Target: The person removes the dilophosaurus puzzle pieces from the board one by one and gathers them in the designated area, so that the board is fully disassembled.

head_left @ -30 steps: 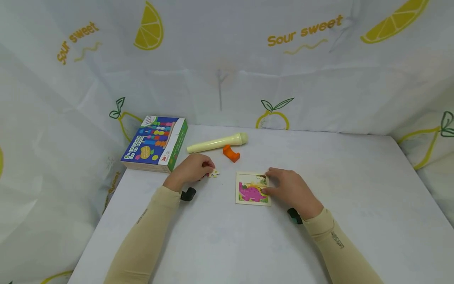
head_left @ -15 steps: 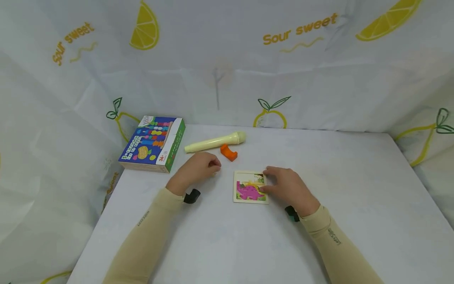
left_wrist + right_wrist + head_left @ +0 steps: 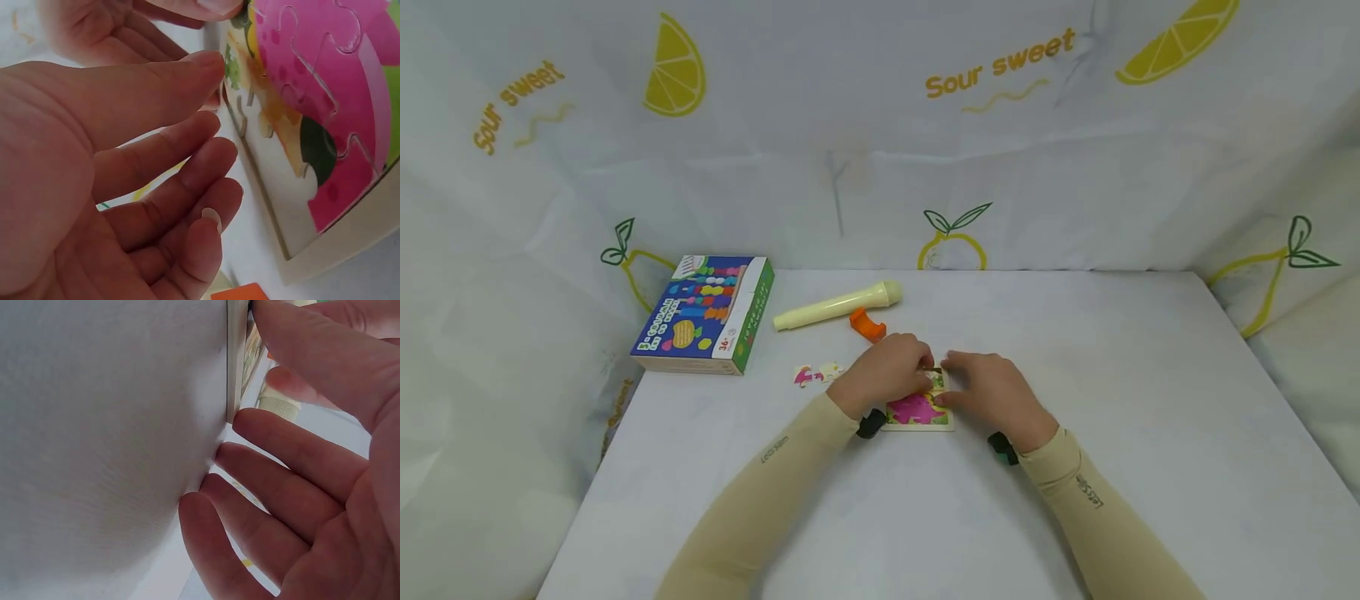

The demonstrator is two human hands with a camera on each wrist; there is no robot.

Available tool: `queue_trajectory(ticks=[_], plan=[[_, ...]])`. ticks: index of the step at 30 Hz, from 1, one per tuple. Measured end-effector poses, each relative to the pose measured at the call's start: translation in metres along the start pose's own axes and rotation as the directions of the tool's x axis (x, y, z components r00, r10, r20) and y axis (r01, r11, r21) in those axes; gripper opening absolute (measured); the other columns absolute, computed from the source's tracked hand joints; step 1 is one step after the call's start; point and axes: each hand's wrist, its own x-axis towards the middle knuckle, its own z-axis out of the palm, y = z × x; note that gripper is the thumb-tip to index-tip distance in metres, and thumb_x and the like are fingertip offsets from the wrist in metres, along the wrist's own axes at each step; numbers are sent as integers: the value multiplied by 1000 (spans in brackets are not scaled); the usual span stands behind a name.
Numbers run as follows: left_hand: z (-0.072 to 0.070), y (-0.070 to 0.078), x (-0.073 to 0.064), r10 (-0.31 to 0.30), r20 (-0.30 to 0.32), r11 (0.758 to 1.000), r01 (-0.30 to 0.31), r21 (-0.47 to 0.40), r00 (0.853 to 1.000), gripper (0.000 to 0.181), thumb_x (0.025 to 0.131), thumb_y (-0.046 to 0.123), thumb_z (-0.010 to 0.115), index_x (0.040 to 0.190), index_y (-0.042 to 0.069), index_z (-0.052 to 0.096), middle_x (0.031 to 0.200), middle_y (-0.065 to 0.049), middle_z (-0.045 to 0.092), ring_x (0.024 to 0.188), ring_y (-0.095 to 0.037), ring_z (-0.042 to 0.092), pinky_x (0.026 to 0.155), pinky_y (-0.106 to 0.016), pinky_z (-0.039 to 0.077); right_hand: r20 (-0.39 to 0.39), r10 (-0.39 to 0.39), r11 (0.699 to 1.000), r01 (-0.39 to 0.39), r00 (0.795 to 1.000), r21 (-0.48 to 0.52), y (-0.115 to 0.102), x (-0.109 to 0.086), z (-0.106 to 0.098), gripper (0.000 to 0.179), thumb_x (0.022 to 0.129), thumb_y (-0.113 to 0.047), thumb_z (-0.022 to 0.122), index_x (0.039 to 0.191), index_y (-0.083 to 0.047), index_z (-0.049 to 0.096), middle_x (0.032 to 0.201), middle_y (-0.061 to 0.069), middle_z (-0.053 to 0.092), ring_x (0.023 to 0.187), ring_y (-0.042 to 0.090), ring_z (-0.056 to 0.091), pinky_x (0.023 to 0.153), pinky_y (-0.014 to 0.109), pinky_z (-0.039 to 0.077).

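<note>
Framed puzzle [image 3: 916, 410] seemingly braced by the right hand [image 3: 996, 396]
Spread fingers there touch its edge, likely against sliding; the left hand's [image 3: 887, 372] relaxed fingers reach over it, holding nothing visible; loose pieces [image 3: 805, 377] lie left of them, probably within reach.

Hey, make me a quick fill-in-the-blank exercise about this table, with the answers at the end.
1. In the head view, the square, pale-framed puzzle lies to the ____ of the loose, flat pink-and-cream jigsaw pieces.
2. The bare hand nearer the flat blue cardboard box is the person's ____ hand.
3. The small, curved, plastic-looking piece beside the pale yellow microphone-shaped toy is ____ in colour.

Missing words: right; left; orange.
</note>
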Motion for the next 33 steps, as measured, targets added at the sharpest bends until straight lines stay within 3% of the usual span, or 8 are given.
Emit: queue_trajectory(ticks=[6,13,25,33], plan=[[5,-3,3,7,7,998,-7,68,1000,26,98,30,80,120,16,80,111,1,75,101,-15,63,92,-29,54,15,8,1000,-8,1000,10,-1,1,1,60,87,-36,91,138,-9,73,146,13,70,135,38,66,112,57,52],[7,-4,3,30,-6,999,-30,45,1000,27,98,29,81,121,15,81,112,1,75,103,-15,63,93,-29,54,15,2,1000,-2,1000,-29,0,2,0,58,88,-36,90,137,-10,73,146,14,70,132,38,68,109,57,54],[13,0,7,15,-11,997,-14,82,1000,29,97,35,82,120,16,80,110,1,71,100,-13,60,90,-26,53,-2,-17,998,17,1000,-54,3,-1,0,58,88,-35,90,137,-9,73,142,13,73,126,38,71,105,56,56],[11,-2,7,-15,-13,999,15,44,1000,30,97,35,83,119,16,77,110,2,68,97,-12,60,89,-26,54,-5,-14,999,14,1000,-48,2,1,0,58,88,-35,90,138,-10,73,144,13,71,128,38,70,107,56,55]])
